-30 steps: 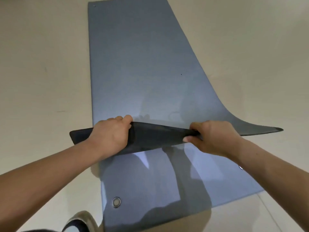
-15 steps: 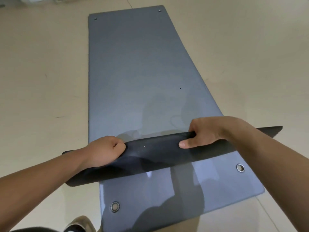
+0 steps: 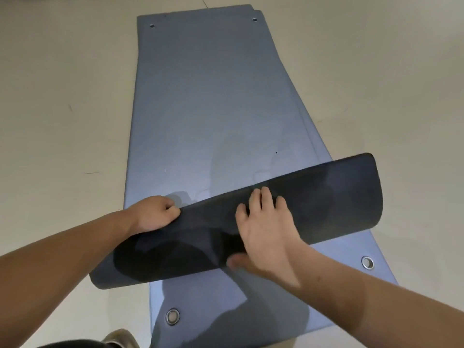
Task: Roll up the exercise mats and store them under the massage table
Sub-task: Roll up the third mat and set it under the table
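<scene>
Two grey-blue foam exercise mats (image 3: 213,96) lie stacked on the beige floor (image 3: 62,121), the upper one's near end turned over as a dark flap (image 3: 326,197) slanting from 7 toward 3 o'clock. The left hand (image 3: 153,214) curls round the flap's edge; the right hand (image 3: 263,229) presses it flat, fingers spread. So skewed a start risks a coned, loose roll.

I can read no text, label, brand or number from here: the grey exercise mat (image 3: 213,96), its metal eyelets (image 3: 172,316) and the floor (image 3: 62,96) carry no legible markings.
</scene>
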Motion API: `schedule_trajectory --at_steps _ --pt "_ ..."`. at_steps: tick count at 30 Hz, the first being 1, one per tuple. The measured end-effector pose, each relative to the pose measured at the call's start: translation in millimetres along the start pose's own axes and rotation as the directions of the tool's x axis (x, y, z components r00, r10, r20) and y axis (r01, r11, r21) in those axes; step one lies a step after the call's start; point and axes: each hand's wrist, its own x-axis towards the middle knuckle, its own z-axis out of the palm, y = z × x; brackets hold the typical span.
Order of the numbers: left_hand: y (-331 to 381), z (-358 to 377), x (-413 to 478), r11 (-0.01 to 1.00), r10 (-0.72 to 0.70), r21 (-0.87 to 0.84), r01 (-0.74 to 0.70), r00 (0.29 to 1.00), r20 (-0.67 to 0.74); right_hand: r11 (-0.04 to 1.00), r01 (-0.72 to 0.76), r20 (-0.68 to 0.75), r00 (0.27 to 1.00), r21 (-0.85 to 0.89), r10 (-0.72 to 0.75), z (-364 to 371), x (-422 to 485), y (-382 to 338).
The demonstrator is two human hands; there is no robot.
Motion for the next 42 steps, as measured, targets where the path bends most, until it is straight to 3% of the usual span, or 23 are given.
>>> schedule_trajectory --at_steps 1,5,7,10,12,15,18,24,27,31,33,36,40,42 --pt "-4 1 4 1.000 -0.002 -0.013 0.002 1.000 0.011 1.000 0.004 0.052 0.999 -0.015 -0.004 11 1 -4" --pt "-10 4 14 1.000 -0.003 -0.011 0.003 1.000 -0.012 0.997 0.043 0.028 0.999 -0.056 -0.042 56 19 12" --pt "-3 2 8 0.988 0.059 0.149 -0.036 0.987 -0.151 0.997 0.075 0.030 0.997 -0.027 -0.075 66 31 19" --pt "17 10 -26 0.907 0.303 0.400 -0.134 0.866 -0.397 0.989 0.133 0.088 0.986 0.071 -0.139 58 49 31" --pt "29 33 -57 0.887 0.343 0.421 -0.189 0.880 -0.328 0.977 0.136 0.151 0.975 0.167 -0.161 45 57 42" --pt "30 70 -79 0.857 0.164 0.508 -0.082 0.979 -0.119 0.962 0.144 0.200 0.961 0.232 -0.192 31 67 52" --pt "17 76 -65 0.852 0.080 0.523 0.003 0.987 -0.136 0.961 0.143 0.260 0.944 0.238 -0.205 21 74 48" --pt "19 34 -51 0.844 0.215 0.518 -0.139 0.973 -0.088 0.968 0.115 0.359 0.914 0.221 -0.190 -3 80 60" --pt "31 7 -52 0.881 0.199 0.435 -0.188 0.980 0.020 0.992 0.109 0.255 0.959 0.064 -0.122 -10 65 57" --pt "32 -32 -47 0.974 0.169 0.104 -0.203 0.948 0.269 0.995 0.091 0.072 0.993 -0.030 -0.089 -13 42 43" --pt "31 -44 -42 0.986 0.152 0.002 -0.168 0.897 0.414 0.994 0.104 0.115 0.988 0.028 -0.107 -20 41 40" --pt "30 -54 -32 0.989 0.123 0.008 -0.150 0.837 0.533 0.966 0.139 0.253 0.948 0.218 -0.194 -27 49 44" --pt "26 -60 -31 0.991 0.080 0.058 -0.122 0.878 0.472 0.909 0.085 0.416 0.869 0.408 -0.268 -35 74 47" --pt "23 -57 -43 0.953 0.118 0.242 -0.180 0.961 0.250 0.905 0.046 0.486 0.832 0.422 -0.268 -39 95 46"
